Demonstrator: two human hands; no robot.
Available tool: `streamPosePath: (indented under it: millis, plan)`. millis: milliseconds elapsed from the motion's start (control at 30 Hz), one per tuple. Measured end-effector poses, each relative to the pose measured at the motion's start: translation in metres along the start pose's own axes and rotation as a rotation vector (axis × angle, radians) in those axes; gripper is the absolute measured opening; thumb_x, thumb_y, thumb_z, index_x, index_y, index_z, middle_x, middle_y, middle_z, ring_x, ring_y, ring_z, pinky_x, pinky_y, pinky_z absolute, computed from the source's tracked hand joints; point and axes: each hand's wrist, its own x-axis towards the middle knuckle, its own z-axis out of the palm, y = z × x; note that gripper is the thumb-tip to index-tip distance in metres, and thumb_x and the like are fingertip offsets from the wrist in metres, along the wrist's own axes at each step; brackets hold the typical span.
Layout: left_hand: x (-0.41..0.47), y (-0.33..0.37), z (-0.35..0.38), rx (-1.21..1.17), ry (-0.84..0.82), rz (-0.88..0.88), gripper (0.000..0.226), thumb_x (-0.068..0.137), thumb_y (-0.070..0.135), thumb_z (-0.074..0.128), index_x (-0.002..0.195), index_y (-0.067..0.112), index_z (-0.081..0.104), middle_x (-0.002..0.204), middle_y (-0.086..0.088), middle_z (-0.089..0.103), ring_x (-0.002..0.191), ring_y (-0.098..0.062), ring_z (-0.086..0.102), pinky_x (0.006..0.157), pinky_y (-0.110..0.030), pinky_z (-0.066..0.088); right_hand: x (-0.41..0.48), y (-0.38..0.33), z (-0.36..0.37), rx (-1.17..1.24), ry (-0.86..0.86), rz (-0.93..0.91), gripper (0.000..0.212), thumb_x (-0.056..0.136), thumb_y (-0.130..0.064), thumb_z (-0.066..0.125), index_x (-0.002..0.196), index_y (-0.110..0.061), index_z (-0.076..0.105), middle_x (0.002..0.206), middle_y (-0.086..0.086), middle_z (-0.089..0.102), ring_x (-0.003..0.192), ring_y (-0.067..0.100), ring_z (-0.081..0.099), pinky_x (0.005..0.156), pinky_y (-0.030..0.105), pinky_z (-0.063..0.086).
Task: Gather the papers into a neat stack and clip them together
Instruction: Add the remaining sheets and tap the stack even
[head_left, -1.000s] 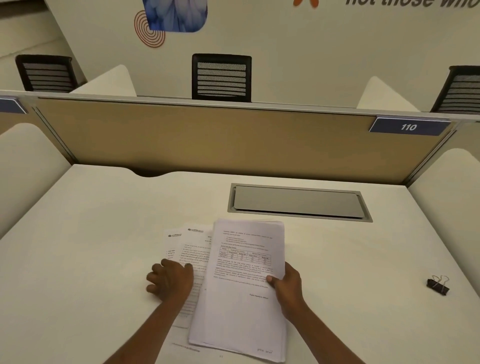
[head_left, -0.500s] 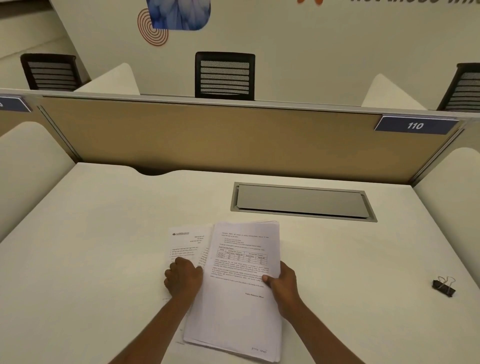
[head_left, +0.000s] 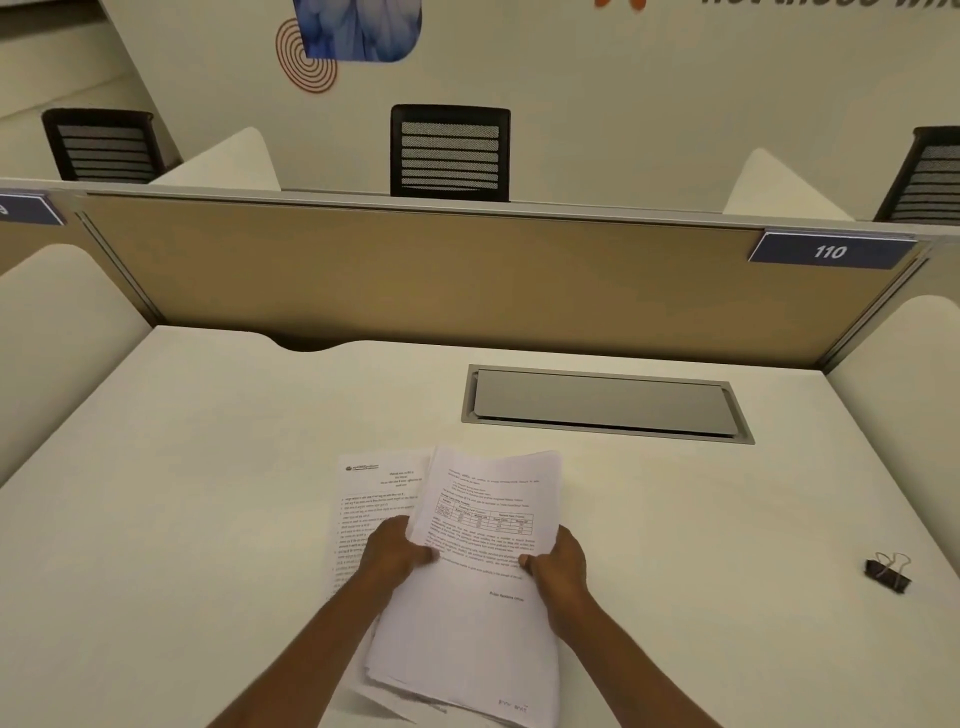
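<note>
So, step: gathering, not clipped yet | left hand and right hand each pinch a side of the paper stack, near side of the table | loose sheet pokes out left | next, probably: tuck it in, square up, fetch binder clip, well apart on the right.
</note>
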Motion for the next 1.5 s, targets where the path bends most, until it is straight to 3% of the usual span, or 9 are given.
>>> streamPosePath:
  millis: [267, 467, 667, 800, 900, 1000, 1133, 1233, 1500]
  plan:
    - [-0.025, -0.008, -0.016, -0.516, -0.141, 0.149, 0.039, 0.066, -0.007, 0.077, 0.101, 0.008, 0.071, 0.100, -0.010, 0.076, 0.092, -0.031, 0.072, 0.073, -0.036, 0.059, -0.003, 0.000, 0.000, -0.047, 0.065, -0.016, 0.036, 0.068, 0.000, 0.057, 0.090, -0.028, 0.060, 0.102, 0.004, 0.067, 0.090, 0.022, 0.065, 0.078, 0.041, 0.059]
    - [-0.028, -0.018, -0.028, -0.660, -0.199, 0.215, 0.058, 0.054, 0.014, 0.083, 0.109, 0.008, 0.068, 0.109, -0.016, 0.072, 0.099, -0.036, 0.069, 0.084, -0.045, 0.056, -0.011, -0.017, -0.006, 0.203, -0.153, -0.023, 0.039, 0.080, 0.007, 0.060, 0.112, -0.015, 0.057, 0.108, 0.005, 0.070, 0.096, 0.026, 0.069, 0.080, 0.044, 0.059]
    - [-0.028, -0.017, -0.026, -0.666, -0.274, 0.187, 0.045, 0.072, 0.003, 0.072, 0.117, 0.008, 0.064, 0.113, -0.013, 0.071, 0.103, -0.034, 0.068, 0.081, -0.040, 0.057, -0.013, -0.017, -0.003, 0.181, -0.198, -0.110, 0.065, 0.076, 0.010, 0.062, 0.126, -0.029, 0.046, 0.117, -0.005, 0.064, 0.106, 0.017, 0.063, 0.082, 0.034, 0.058]
    - [-0.023, -0.020, -0.023, -0.545, -0.263, 0.202, 0.038, 0.084, 0.005, 0.064, 0.121, 0.016, 0.062, 0.118, -0.002, 0.070, 0.108, -0.024, 0.067, 0.095, -0.045, 0.051, -0.011, -0.017, -0.003, 0.131, -0.135, -0.036, 0.044, 0.078, 0.012, 0.059, 0.110, -0.018, 0.062, 0.108, 0.004, 0.071, 0.094, 0.022, 0.069, 0.071, 0.032, 0.060]
    - [-0.020, -0.017, -0.019, -0.429, -0.170, 0.186, 0.028, 0.088, 0.004, 0.060, 0.110, 0.021, 0.068, 0.111, 0.003, 0.073, 0.104, -0.018, 0.068, 0.091, -0.035, 0.053, -0.006, -0.016, -0.003, 0.100, -0.092, 0.005, 0.039, 0.079, 0.014, 0.059, 0.103, -0.017, 0.062, 0.104, 0.005, 0.071, 0.091, 0.025, 0.069, 0.071, 0.036, 0.060]
    - [-0.014, -0.014, -0.017, -0.129, 0.119, 0.121, 0.010, 0.090, 0.019, 0.057, 0.089, 0.020, 0.067, 0.096, 0.002, 0.071, 0.093, -0.022, 0.065, 0.082, -0.038, 0.053, -0.001, -0.014, -0.004, 0.073, -0.073, 0.009, 0.040, 0.078, 0.015, 0.058, 0.103, -0.016, 0.062, 0.104, 0.006, 0.070, 0.091, 0.024, 0.068, 0.071, 0.035, 0.060]
    - [-0.002, -0.013, -0.023, 0.444, 0.522, -0.113, 0.036, 0.082, 0.035, 0.059, 0.102, 0.006, 0.059, 0.107, -0.016, 0.062, 0.102, -0.037, 0.053, 0.085, -0.040, 0.045, 0.001, -0.014, -0.004, 0.064, -0.075, 0.011, 0.042, 0.078, 0.016, 0.057, 0.108, -0.012, 0.063, 0.103, 0.005, 0.070, 0.088, 0.021, 0.068, 0.063, 0.026, 0.057]
    - [0.002, -0.007, -0.028, 0.407, 0.511, -0.226, 0.054, 0.078, 0.037, 0.065, 0.112, -0.002, 0.047, 0.116, -0.019, 0.052, 0.111, -0.039, 0.047, 0.089, -0.045, 0.043, 0.003, -0.013, -0.005, 0.060, -0.063, 0.028, 0.040, 0.079, 0.016, 0.058, 0.109, -0.011, 0.062, 0.103, 0.006, 0.069, 0.086, 0.019, 0.067, 0.058, 0.022, 0.055]
    - [0.017, 0.002, -0.029, 0.142, 0.397, -0.284, 0.052, 0.081, 0.024, 0.065, 0.119, -0.002, 0.042, 0.126, -0.021, 0.044, 0.119, -0.039, 0.040, 0.092, -0.047, 0.043, 0.007, -0.011, -0.005, 0.049, -0.062, 0.047, 0.041, 0.079, 0.017, 0.059, 0.112, -0.009, 0.062, 0.101, 0.005, 0.069, 0.084, 0.016, 0.066, 0.056, 0.019, 0.053]
